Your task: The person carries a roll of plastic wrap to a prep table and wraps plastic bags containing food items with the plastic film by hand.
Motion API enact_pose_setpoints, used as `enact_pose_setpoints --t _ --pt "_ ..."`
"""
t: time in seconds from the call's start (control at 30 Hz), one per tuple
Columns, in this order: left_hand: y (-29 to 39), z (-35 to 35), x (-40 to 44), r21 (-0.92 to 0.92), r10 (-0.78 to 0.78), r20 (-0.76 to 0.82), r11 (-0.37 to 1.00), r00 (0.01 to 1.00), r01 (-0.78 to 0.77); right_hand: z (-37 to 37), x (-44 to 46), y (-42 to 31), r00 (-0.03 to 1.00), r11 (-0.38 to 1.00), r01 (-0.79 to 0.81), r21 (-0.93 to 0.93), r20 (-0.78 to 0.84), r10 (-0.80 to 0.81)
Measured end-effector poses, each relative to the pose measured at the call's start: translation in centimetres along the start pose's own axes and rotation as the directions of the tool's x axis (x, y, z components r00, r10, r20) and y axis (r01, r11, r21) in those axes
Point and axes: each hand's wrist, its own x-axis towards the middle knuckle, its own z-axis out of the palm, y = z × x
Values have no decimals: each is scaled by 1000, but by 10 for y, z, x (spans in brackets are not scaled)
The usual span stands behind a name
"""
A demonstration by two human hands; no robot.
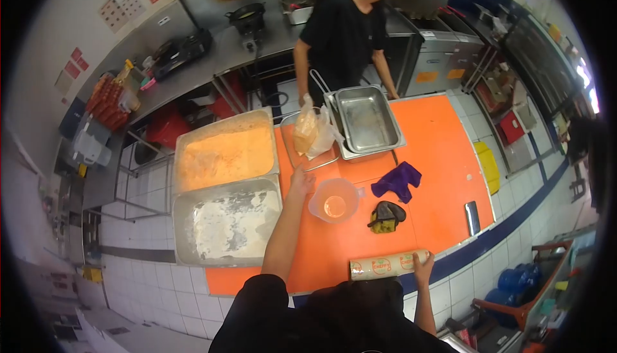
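My left hand [301,180] reaches forward over the orange tabletop, fingers apart, beside a clear plastic jug [334,200]. Just ahead of its fingertips is the metal rim of a tray [321,164]; I cannot tell if they touch it. On that tray stand plastic bags [307,133] with tan contents. At the table's near edge, my right hand [423,265] is closed on the right end of a cream printed roll [382,265], lying on its side against my body.
On the left are a pan of orange powder [228,154] and a pan of white flour [231,221]. Stacked steel pans [367,122] stand at the back. A purple cloth [400,183], dark pouch [387,217] and phone [472,218] lie rightward. A co-worker [344,38] stands opposite.
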Motion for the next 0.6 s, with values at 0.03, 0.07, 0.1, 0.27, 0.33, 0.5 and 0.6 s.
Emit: enact_pose_setpoints --t 0.03,0.07,0.1,0.27,0.33,0.5,0.6 --pt "-3 -3 22 -34 -39 -65 999 997 37 0 -2 -7 998 998 -55 41 22 54" --pt "-6 -7 43 -69 -78 -128 995 989 69 -2 -7 -10 998 998 -59 37 2 59" --pt "-8 -11 68 -61 -81 -102 995 992 75 0 -8 -15 999 999 -33 -30 -24 32" --pt "-22 -28 93 8 0 228 1000 974 -2 3 -2 2 999 995 -44 -86 -14 43" --pt "-27 -21 83 -38 45 133 998 990 -40 8 3 12 999 996 -32 -78 -25 30" --pt "-34 -36 102 -207 57 244 978 968 -6 4 4 -4 995 989 -95 -112 -14 94" --pt "-26 -31 72 -209 131 268 975 954 -75 7 6 -3 992 990 -121 -75 13 122"
